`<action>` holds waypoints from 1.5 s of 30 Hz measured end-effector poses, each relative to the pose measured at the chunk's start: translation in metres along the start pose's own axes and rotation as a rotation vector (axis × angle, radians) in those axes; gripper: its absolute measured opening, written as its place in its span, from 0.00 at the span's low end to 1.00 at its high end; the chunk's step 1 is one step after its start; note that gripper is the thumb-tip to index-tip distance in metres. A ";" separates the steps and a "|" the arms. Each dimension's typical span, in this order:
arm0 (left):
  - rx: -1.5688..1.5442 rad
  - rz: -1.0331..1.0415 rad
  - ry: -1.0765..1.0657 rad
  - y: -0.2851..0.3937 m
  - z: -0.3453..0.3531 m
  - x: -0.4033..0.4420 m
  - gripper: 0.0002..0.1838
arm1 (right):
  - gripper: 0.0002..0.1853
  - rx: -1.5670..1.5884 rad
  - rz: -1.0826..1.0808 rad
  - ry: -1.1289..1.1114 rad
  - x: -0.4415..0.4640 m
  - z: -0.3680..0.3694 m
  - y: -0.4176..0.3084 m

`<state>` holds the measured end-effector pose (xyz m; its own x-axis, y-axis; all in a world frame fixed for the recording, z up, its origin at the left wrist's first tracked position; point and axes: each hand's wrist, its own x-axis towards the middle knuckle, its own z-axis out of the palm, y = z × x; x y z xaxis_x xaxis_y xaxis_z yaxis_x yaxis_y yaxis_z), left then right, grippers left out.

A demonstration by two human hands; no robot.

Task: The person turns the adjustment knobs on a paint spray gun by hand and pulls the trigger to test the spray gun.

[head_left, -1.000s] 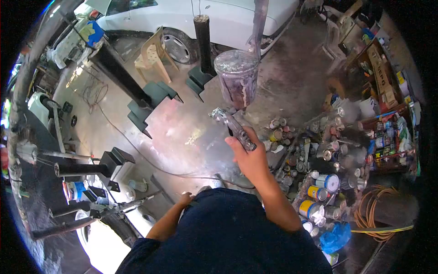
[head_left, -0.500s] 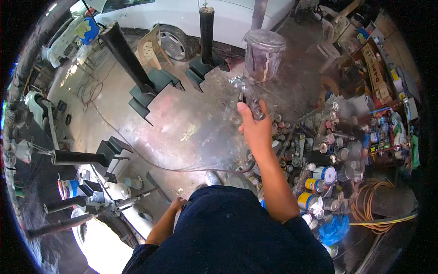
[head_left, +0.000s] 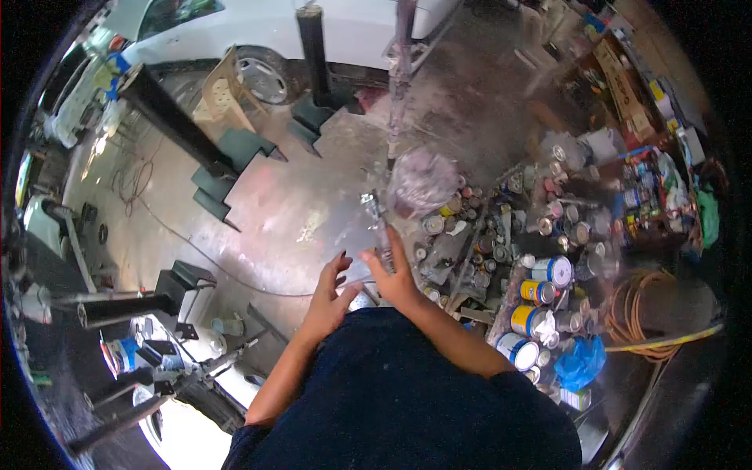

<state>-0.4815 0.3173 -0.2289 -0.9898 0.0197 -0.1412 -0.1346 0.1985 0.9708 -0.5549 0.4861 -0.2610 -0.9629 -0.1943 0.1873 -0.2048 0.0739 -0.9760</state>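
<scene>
My right hand (head_left: 394,274) is wrapped round the handle of a metal spray gun (head_left: 377,222), whose silvery head points up and away from me. Just to its left, my left hand (head_left: 330,296) is raised with its fingers apart and nothing in it. The two hands are close together but not touching. Past the gun stands a paint-stained bin (head_left: 424,182), blurred in this view. Several dark stepped brackets on black posts (head_left: 178,125) are hung up to the left.
A white car (head_left: 258,31) and a beige plastic chair (head_left: 222,98) are at the back. Paint cans (head_left: 537,291), a blue plastic bag (head_left: 580,363) and a coiled orange hose (head_left: 638,313) lie at the right. A thin hose (head_left: 227,274) crosses the floor.
My left hand has come up from my side toward the spray gun, its fingers spread. My right hand has drawn the gun back toward my body. The camera view has shifted.
</scene>
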 end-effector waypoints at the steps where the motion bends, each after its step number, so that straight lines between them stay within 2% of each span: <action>1: 0.018 0.059 -0.009 0.013 0.004 0.008 0.43 | 0.38 -0.078 -0.082 -0.016 -0.004 0.002 0.004; 2: -0.030 0.004 -0.042 0.019 0.009 0.018 0.43 | 0.38 -0.148 -0.039 -0.036 -0.010 0.004 0.014; 4: -0.121 -0.112 -0.104 0.027 0.019 0.035 0.43 | 0.38 -0.117 -0.095 -0.078 -0.014 0.007 0.022; 5: -0.142 -0.093 -0.091 0.029 0.025 0.043 0.43 | 0.37 -0.102 -0.122 -0.099 -0.016 0.007 0.027; 6: -0.163 -0.074 -0.080 0.029 0.033 0.050 0.43 | 0.38 -0.222 -0.047 -0.197 -0.006 0.004 0.023; 7: -0.183 -0.054 -0.071 0.028 0.041 0.058 0.42 | 0.38 -0.222 -0.041 -0.201 0.000 0.000 0.017; 9: -0.145 -0.007 -0.034 0.026 0.049 0.073 0.37 | 0.39 -0.217 -0.036 -0.211 0.012 -0.007 0.008; 12: -0.141 0.019 -0.061 0.019 0.046 0.109 0.32 | 0.39 -0.431 -0.180 -0.276 0.036 -0.017 0.043; 13: -0.107 0.019 -0.058 0.016 0.048 0.122 0.31 | 0.39 -0.523 -0.242 -0.281 0.051 -0.024 0.023; 14: -0.074 0.019 -0.054 0.011 0.051 0.135 0.30 | 0.37 -0.421 0.081 -0.250 0.051 -0.036 0.000; 16: -0.045 0.038 -0.060 -0.002 0.058 0.164 0.26 | 0.37 -0.456 0.079 -0.229 0.063 -0.050 0.017; 19: 0.083 -0.089 -0.051 -0.009 0.066 0.211 0.23 | 0.37 -0.481 0.137 -0.156 0.080 -0.072 0.048; 22: 0.099 0.070 0.079 -0.064 0.066 0.272 0.20 | 0.37 -0.468 0.212 -0.079 0.107 -0.103 0.089; 23: 0.063 0.045 0.120 -0.068 0.068 0.288 0.19 | 0.37 -0.458 0.238 -0.057 0.120 -0.116 0.101; 24: 0.079 0.090 0.175 -0.100 0.064 0.310 0.20 | 0.35 -0.451 0.362 -0.080 0.141 -0.139 0.074; 25: 0.091 0.135 0.233 -0.129 0.062 0.334 0.20 | 0.34 -0.457 0.362 -0.079 0.159 -0.158 0.080; 27: 0.210 0.158 0.311 -0.120 0.062 0.364 0.23 | 0.33 -0.461 0.374 -0.086 0.185 -0.195 0.090; 28: 0.021 -0.014 0.385 -0.111 0.067 0.381 0.26 | 0.31 -0.447 0.287 -0.053 0.199 -0.211 0.102; 29: -0.083 -0.195 0.431 -0.099 0.067 0.397 0.29 | 0.31 -0.448 0.312 -0.074 0.210 -0.227 0.106; 31: 0.186 -0.080 0.545 -0.136 0.058 0.429 0.32 | 0.30 -0.457 0.344 -0.110 0.245 -0.261 0.099; 32: 0.041 -0.071 0.632 -0.129 0.062 0.442 0.35 | 0.29 -0.422 0.346 -0.106 0.263 -0.276 0.098; 35: -0.060 -0.014 0.665 -0.103 0.070 0.451 0.37 | 0.26 -0.347 0.332 -0.086 0.305 -0.305 0.088; 36: 0.019 0.006 0.736 -0.106 0.071 0.454 0.36 | 0.25 -0.362 0.287 -0.068 0.323 -0.313 0.080; 39: -0.096 -0.036 0.813 -0.105 0.074 0.454 0.29 | 0.23 -0.399 0.194 -0.014 0.364 -0.320 0.067; 40: 0.033 0.010 0.847 -0.113 0.070 0.457 0.22 | 0.23 -0.387 0.183 -0.029 0.375 -0.323 0.064; 43: 0.004 -0.186 0.905 -0.114 0.066 0.455 0.22 | 0.22 -0.376 0.210 -0.102 0.400 -0.322 0.073; 45: -0.286 -0.186 1.013 -0.111 0.070 0.472 0.23 | 0.22 -0.362 0.279 -0.202 0.420 -0.331 0.075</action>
<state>-0.9305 0.3733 -0.4166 -0.5132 -0.8364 -0.1925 -0.1635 -0.1248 0.9786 -1.0326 0.7335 -0.2185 -0.9438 -0.3016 -0.1355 -0.0266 0.4776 -0.8781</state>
